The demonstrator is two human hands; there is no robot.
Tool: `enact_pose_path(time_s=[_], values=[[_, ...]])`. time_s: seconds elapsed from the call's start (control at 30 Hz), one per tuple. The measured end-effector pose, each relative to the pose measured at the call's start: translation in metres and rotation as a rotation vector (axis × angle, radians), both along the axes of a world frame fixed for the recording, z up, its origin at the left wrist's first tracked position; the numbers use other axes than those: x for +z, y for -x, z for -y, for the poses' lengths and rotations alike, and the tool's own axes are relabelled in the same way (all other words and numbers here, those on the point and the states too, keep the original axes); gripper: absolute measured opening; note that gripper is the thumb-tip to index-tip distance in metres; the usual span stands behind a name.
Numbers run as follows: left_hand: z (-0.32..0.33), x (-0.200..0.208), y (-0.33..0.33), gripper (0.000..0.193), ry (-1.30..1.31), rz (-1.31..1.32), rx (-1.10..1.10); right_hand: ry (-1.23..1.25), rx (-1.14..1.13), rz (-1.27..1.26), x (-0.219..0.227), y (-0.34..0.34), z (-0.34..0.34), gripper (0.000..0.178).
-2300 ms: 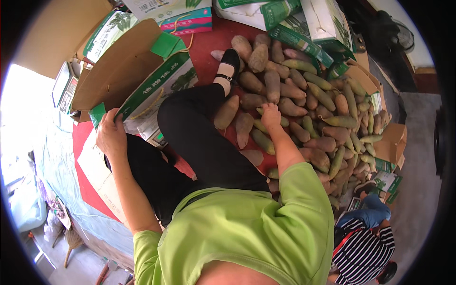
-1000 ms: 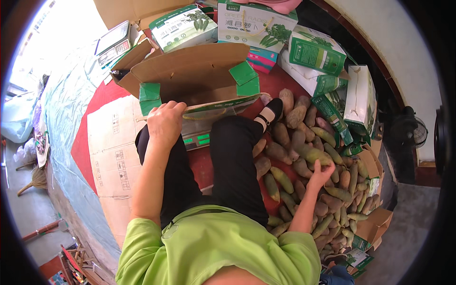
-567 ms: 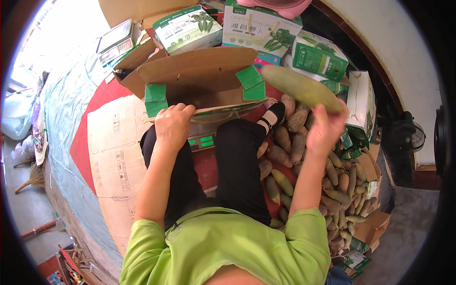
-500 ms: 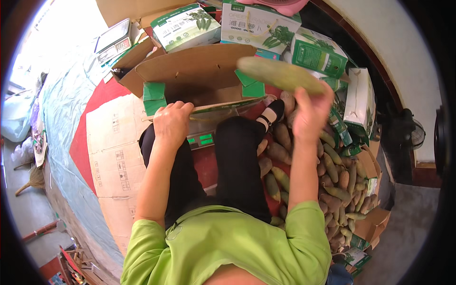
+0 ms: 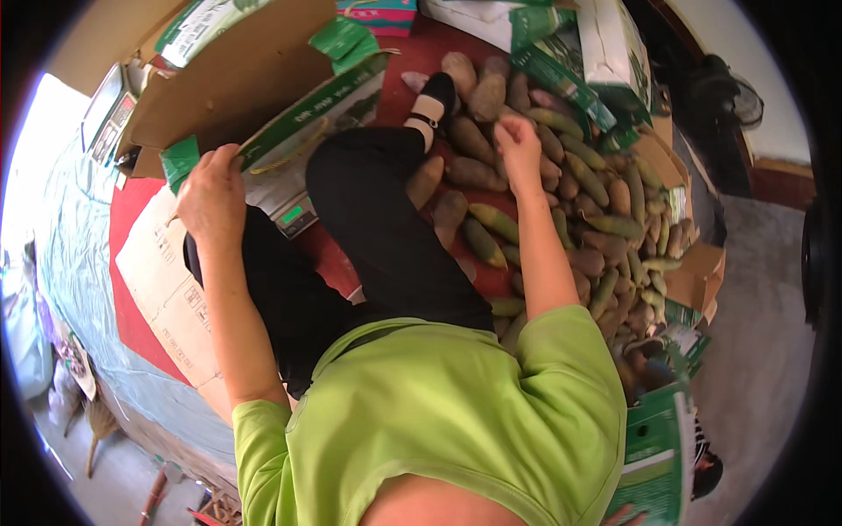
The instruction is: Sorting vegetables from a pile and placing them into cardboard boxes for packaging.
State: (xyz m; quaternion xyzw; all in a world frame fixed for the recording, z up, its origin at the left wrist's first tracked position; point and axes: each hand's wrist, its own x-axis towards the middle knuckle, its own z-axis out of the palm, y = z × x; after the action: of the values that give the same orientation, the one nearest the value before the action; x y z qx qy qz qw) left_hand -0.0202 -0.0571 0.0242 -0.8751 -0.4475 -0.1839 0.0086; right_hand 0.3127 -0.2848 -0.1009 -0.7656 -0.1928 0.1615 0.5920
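My left hand (image 5: 213,195) is closed on the near left edge of an open cardboard carton (image 5: 224,83) with green flaps. The carton is tilted, and only part of its brown inside shows. My right hand (image 5: 519,153) hangs above a heap of radishes, its fingers curled together with nothing visible in them. Long green radishes (image 5: 588,180) and brownish-purple ones (image 5: 474,175) lie heaped around and beyond it. Between my knees, by the carton's near side, is a scale (image 5: 294,216) with a lit green display.
My shoe (image 5: 430,114) rests beside the heap. White and green cartons (image 5: 605,53) stand at the far right. At the lower right, another person's hand (image 5: 624,515) is at a green carton (image 5: 653,447). Flattened cardboard (image 5: 158,280) lies at left, over the red surface.
The green radish has left my right hand, which has moved lower over the heap. The view has swung right; my left hand still grips the carton. The green carton has appeared at lower right.
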Motion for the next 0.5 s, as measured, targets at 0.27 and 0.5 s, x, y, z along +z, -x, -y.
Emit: enact_pose_path(time_s=[0.27,0.5], values=[[0.004,-0.002,0.0,0.013,0.009,-0.048,0.06,0.579,-0.132,-0.178,-0.194,0.043,0.203,0.017],[0.001,-0.008,-0.001,0.015,0.009,-0.079,0.048,0.821,0.154,-0.112,-0.193,0.124,0.192,0.012]])
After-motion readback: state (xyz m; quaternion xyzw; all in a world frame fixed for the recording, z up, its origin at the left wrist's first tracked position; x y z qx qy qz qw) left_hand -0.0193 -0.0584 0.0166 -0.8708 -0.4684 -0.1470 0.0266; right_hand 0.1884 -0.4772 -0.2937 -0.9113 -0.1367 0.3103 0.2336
